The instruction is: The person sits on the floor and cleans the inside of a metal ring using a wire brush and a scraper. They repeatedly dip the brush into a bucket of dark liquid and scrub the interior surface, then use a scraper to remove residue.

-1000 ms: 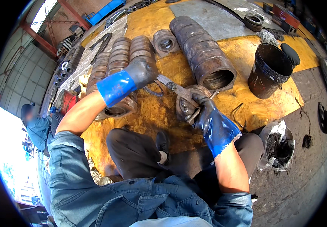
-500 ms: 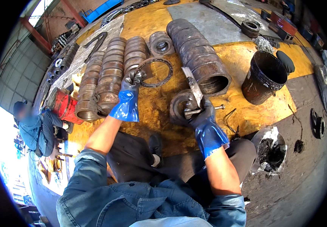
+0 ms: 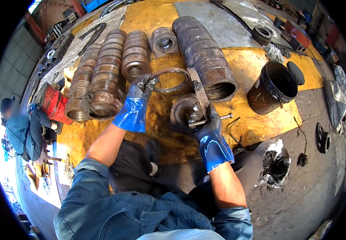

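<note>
Both my hands wear gloves with dark palms and shiny blue cuffs. My left hand (image 3: 143,86) pinches the left side of a thin, dirty ring (image 3: 168,91), held up off the floor. In my right hand (image 3: 209,126) is a flat scraper blade (image 3: 199,90), its tip at the ring's right edge; whether they touch I cannot tell. A metal rod (image 3: 224,117) with a knobbed end also lies under or in my right fingers. Just below, a thick round metal collar (image 3: 177,116) sits on the floor, partly covered by the right hand.
Rows of rusty metal cylinders (image 3: 108,80) lie ahead. A larger row (image 3: 205,56) is beyond my right hand. To the right stand a dark bucket (image 3: 257,94) and a torn white container (image 3: 271,150) of black grease. A person (image 3: 25,128) sits far left, near a red bucket (image 3: 57,106).
The ring has tilted flatter, and the scraper blade has come from apart to its right edge. The whole view has shifted slightly.
</note>
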`<state>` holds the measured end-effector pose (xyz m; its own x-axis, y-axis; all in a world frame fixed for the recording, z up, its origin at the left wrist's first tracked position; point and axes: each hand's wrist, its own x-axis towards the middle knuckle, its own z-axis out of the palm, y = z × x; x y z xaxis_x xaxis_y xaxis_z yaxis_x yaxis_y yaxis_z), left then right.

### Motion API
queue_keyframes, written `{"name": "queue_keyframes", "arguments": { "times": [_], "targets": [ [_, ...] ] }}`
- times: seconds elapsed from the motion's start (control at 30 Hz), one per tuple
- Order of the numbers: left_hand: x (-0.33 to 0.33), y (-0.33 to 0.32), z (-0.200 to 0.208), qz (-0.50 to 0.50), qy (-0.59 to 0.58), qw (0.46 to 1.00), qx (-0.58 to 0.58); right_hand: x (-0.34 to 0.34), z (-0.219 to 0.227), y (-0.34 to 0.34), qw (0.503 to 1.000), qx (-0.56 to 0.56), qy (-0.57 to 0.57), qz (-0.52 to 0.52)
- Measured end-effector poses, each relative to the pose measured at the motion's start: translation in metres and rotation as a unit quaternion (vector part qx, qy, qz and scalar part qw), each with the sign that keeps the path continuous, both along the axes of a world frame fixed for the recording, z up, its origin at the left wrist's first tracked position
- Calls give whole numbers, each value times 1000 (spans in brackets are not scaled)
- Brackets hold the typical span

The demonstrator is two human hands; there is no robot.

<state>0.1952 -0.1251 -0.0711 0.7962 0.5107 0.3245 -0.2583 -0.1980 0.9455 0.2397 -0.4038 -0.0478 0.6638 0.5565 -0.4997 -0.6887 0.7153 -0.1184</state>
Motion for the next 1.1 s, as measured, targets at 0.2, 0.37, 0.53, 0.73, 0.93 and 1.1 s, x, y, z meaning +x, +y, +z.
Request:
{"name": "queue_keyframes", "arguments": {
  "times": [0.2,0.37,0.53,0.73,0.93,1.1],
  "targets": [
    [4,3,-4,-13,23,1000,-13,-1,-19,0,992,62,-74,86],
    [1,-26,39,26,304,894,329,-11,4,-10,964,28,-203,167],
    [4,16,-4,-39,260,961,-82,-12,14,-31,833,-262,-459,164],
    [0,22,2,-18,418,876,242,-25,27,-37,178,-601,-770,119],
    [-2,9,24,-59,477,806,345,-26,15,-35,31,-622,-772,125],
    [-4,8,20,-11,472,816,334,-28,16,-31,23,-610,-784,108]
  ]
}}
